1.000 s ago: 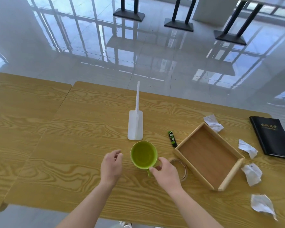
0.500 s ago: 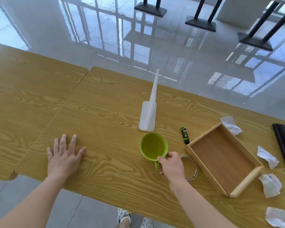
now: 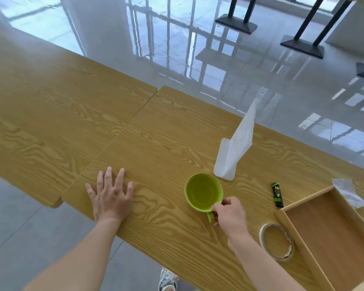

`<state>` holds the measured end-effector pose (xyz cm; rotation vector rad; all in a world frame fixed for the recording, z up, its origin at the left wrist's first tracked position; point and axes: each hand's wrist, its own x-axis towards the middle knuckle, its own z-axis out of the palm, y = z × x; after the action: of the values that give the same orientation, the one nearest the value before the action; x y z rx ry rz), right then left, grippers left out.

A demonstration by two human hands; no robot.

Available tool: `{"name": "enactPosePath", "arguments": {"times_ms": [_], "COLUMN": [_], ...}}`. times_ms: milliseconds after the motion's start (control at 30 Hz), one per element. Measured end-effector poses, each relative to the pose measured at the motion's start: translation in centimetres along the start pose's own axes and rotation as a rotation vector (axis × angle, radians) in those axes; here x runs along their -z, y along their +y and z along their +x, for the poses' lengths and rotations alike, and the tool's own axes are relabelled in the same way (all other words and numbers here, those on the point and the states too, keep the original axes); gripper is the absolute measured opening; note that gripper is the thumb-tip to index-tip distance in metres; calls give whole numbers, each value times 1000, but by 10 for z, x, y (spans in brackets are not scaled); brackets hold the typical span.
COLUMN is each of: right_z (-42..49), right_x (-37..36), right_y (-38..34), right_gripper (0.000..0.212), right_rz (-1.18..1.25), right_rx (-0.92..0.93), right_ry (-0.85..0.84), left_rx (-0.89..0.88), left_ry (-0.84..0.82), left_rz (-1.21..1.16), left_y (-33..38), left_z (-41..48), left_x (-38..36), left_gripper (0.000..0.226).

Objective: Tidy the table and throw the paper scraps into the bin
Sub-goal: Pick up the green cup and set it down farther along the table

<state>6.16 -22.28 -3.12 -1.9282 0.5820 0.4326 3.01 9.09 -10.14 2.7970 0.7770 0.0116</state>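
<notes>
A green mug [image 3: 203, 192] stands upright on the wooden table [image 3: 160, 131], and my right hand [image 3: 230, 216] grips its handle at the near side. My left hand [image 3: 110, 195] rests flat on the table with fingers spread, well to the left of the mug. One crumpled paper scrap [image 3: 348, 192] lies at the far corner of the wooden tray [image 3: 332, 232] on the right. No bin is in view.
A white plastic sign stand [image 3: 233, 153] rises just behind the mug. A small black-and-green packet [image 3: 277, 194] and a roll of tape [image 3: 276, 241] lie left of the tray. A second table [image 3: 40, 114] adjoins on the left. Black table bases stand on the glossy floor beyond.
The view has swung left, so the notebook and most scraps have left the frame. My left hand went from beside the mug to lying flat at the left. My right hand stays on the handle.
</notes>
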Motion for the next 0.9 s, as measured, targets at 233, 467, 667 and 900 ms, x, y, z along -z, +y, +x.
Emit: {"name": "enactPosePath", "arguments": {"times_ms": [233,467,667,900], "right_z": [6,8,8,11], "right_x": [-53,-100,-137,-161], "right_y": [-31,-59,-80,-102], "right_gripper": [15,13,15,15], "right_rz": [-22,-23,3,31], "right_rx": [50,58,57,16], "right_ry": [-111,-173,-202,-197], "left_rx": [19,21,32,-41], "left_ry": [23,28,-1,13], "left_rz": [15,13,16,23], "left_y": [0,-3,-4,-23], "left_z": [2,1,2,35], "left_x": [-4,-5,-1,16], "left_gripper": [57,58,59,53]}}
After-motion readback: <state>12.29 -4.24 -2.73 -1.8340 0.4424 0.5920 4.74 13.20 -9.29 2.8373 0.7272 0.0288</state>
